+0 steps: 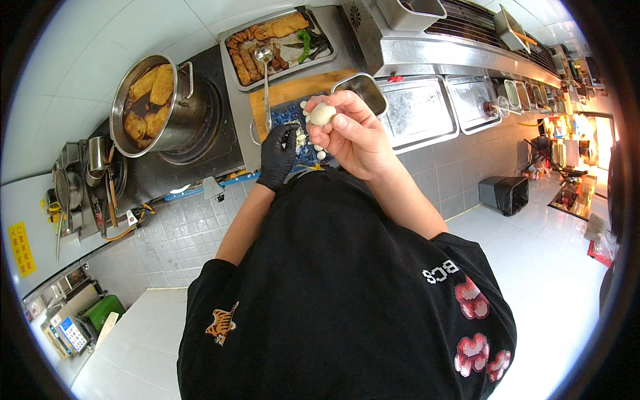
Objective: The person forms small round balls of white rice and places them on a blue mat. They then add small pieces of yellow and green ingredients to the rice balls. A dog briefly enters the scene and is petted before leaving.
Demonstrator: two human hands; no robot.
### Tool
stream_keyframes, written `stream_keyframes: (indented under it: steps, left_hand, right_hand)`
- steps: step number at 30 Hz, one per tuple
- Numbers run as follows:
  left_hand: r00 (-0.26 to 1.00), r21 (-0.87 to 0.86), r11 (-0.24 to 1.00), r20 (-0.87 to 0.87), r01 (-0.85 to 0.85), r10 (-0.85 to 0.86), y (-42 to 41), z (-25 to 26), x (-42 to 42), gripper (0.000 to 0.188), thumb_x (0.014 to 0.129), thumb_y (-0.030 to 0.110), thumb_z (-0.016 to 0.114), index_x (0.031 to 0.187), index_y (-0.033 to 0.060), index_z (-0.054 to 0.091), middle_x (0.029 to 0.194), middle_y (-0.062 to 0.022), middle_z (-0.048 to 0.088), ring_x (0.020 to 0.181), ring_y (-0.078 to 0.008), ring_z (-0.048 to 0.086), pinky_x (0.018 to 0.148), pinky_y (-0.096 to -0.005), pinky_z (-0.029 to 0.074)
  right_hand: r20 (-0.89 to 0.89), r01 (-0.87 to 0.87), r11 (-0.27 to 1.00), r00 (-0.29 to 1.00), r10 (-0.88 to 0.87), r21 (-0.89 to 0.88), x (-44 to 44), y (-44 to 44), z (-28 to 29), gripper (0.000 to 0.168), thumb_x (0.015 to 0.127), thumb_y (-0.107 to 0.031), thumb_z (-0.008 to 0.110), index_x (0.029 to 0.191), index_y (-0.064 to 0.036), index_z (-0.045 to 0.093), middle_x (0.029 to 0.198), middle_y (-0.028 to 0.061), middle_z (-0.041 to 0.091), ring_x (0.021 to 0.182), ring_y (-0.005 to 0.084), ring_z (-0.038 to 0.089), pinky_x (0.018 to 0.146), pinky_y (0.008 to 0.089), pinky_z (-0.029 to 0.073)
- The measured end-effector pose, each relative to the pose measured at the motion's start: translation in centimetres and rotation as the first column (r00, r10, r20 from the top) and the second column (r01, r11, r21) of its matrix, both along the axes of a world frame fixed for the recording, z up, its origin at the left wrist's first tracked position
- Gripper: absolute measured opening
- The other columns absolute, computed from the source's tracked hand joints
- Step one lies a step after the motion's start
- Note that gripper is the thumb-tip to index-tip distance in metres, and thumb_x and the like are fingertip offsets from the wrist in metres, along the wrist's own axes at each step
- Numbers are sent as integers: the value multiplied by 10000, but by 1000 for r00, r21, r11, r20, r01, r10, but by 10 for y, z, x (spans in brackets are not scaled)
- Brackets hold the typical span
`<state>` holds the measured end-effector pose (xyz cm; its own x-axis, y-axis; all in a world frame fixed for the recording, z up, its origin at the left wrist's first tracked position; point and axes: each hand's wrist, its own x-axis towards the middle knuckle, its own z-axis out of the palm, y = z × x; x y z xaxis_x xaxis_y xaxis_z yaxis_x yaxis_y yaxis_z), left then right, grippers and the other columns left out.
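Observation:
Raised in front of the chest, my right hand [355, 135] is bare and holds a pale, rounded food item [322, 114] between thumb and fingers. My left hand [279, 152], in a black glove, is lower and beside it, over the edge of a blue tray or mat [287, 116]. Its fingers are curled, and whether they hold anything is hidden. Pale crumbled bits [300, 142] lie close to the gloved fingertips. Several small, round, whitish pieces [320, 155] rest around the right hand, partly covered by it. The ladle's handle [267, 97] ends just above the left hand.
A wooden board [260, 107] and an empty-looking metal container [384, 102] stand behind the hands. Beyond is a metal tray [305, 62] of browned food and green peppers. A steel pot [172, 120] of browned pieces in dark liquid sits at left on the stove; flat metal trays [425, 145] are at right.

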<state>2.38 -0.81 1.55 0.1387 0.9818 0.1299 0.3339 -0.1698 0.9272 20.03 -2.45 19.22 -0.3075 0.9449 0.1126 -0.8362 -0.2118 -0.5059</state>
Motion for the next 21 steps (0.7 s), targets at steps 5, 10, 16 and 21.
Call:
stream_keyframes:
  steps: [5,10,16,21]
  left_hand:
    - [1000,19,1000,-11,-11,11,-1,4,1,154,917,79,626,1051,24,677,935,-142,679,810,-233,676,737,-327,532]
    - [1000,67,998,-5,-4,5,0,0,2,157,915,84,627,1052,27,679,949,-148,685,844,-244,681,769,-339,533]
    - [1000,-2,1000,-15,3,-3,-1,-2,0,154,920,96,624,1044,23,679,955,-154,688,850,-263,681,776,-347,532]
    - [1000,-12,1000,-19,-15,15,-2,14,-2,152,935,110,621,1038,12,676,942,-153,687,837,-254,678,765,-348,529]
  right_hand:
    - [42,49,999,998,-48,-21,-3,-1,9,291,944,32,571,1216,-66,600,1300,169,586,1069,233,642,947,343,530]
    - [143,92,990,984,-107,106,-4,-1,3,273,919,43,594,1173,-55,596,1341,176,516,1095,236,616,948,339,508]
    - [184,115,981,972,-143,158,-5,-1,1,286,894,64,613,1154,-55,602,1340,175,507,1093,231,619,938,338,513]
    - [263,125,991,959,-107,-54,-3,8,-18,247,943,11,591,1183,-45,589,1203,117,592,1061,196,631,925,323,521]
